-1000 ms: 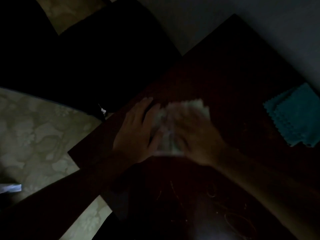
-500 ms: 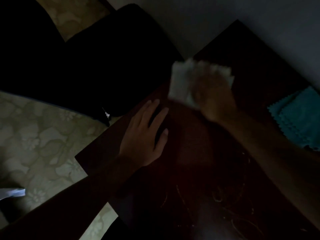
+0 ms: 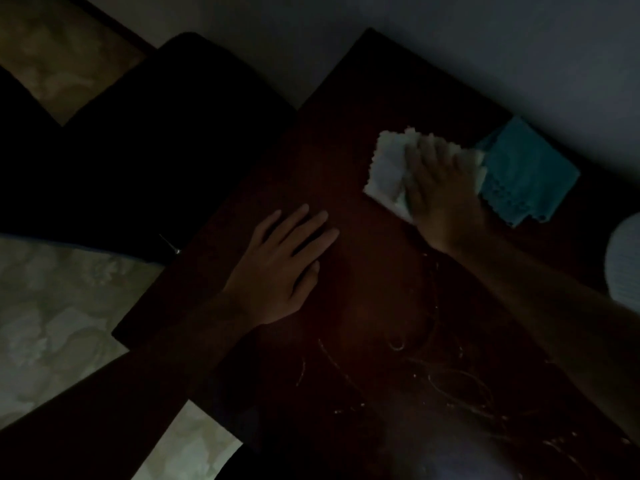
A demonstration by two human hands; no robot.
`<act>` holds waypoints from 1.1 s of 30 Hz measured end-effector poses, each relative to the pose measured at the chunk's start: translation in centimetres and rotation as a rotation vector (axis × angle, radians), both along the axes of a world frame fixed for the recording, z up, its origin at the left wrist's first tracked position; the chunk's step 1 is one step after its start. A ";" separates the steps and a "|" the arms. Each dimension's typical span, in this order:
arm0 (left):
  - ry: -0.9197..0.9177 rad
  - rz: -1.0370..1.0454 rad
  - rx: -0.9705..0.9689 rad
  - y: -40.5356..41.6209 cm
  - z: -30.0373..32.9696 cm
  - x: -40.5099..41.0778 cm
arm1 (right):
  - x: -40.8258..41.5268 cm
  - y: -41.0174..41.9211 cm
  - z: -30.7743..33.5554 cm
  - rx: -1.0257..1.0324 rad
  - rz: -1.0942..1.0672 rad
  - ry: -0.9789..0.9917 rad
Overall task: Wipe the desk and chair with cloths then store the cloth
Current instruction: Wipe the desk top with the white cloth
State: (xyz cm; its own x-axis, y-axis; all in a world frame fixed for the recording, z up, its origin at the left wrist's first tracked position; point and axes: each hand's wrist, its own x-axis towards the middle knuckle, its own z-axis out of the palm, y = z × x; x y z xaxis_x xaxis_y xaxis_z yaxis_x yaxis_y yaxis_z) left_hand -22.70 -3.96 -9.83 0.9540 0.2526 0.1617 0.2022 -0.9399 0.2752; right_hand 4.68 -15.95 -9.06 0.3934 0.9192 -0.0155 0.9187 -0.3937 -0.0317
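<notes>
- Right hand (image 3: 440, 188) presses flat, fingers straight, on the white cloth (image 3: 388, 168) on the dark bench (image 3: 363, 271).
- Left hand (image 3: 280, 268) lies spread flat on the bench.
- Teal cloth (image 3: 526, 171) touches the white cloth's far side.
- Pale scratches mark the bench; a dark chair (image 3: 156, 140) stands beside it on the patterned floor (image 3: 59, 306).

Dark brown desk (image 3: 346, 174), flat top, with pale scratchy rings near the close edge. White cloth (image 3: 388, 168) with a zigzag edge, lying flat on the far part of the desk, pressed under the right hand (image 3: 443, 188). Blue cloth (image 3: 526, 174), folded, also zigzag at the edge, on the desk just beside the white one, maybe touching it. Black chair (image 3: 166, 133) to the left of the desk, too dark to see well.
</notes>
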 end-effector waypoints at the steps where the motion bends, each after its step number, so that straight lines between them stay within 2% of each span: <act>1: -0.004 0.018 -0.037 -0.7 0.0 0.6 | -2.5 -1.2 -0.2 -0.004 0.034 0.010; 4: 0.025 0.046 -0.082 -2.1 0.1 1.3 | -9.1 -7.0 -1.1 0.034 0.164 0.136; 7: 0.027 0.060 -0.109 -2.1 0.3 1.2 | -7.0 -7.3 -0.3 0.011 0.284 0.162; 10: 0.014 0.076 -0.113 -2.2 0.5 1.2 | -1.6 -2.9 0.7 0.026 0.087 0.118; 12: 0.001 0.070 -0.117 -2.3 0.3 1.3 | -1.6 -1.4 0.7 0.005 -0.037 0.083; 16: 0.024 0.057 -0.112 -2.2 0.1 1.2 | -12.7 -8.6 -0.5 0.002 0.191 0.152; 19: 0.036 0.060 -0.116 -2.2 0.4 1.2 | -12.2 -9.5 -0.1 -0.023 0.330 0.171; 20: 0.032 0.067 -0.121 -2.2 0.4 1.3 | -10.1 -7.8 -0.1 -0.001 0.308 0.130; 23: 0.003 0.107 -0.134 -2.3 0.4 1.4 | -2.6 -1.5 0.3 -0.023 0.014 0.033; 25: -0.024 0.121 -0.147 -2.3 0.2 1.4 | -2.5 -0.4 -0.1 0.005 -0.108 0.029; 30: 0.002 0.074 -0.170 -2.2 0.8 1.0 | -16.3 -7.9 -0.6 0.033 0.162 0.105; 33: 0.001 0.062 -0.176 -2.2 1.5 0.3 | -13.6 -7.5 0.2 -0.071 0.248 0.081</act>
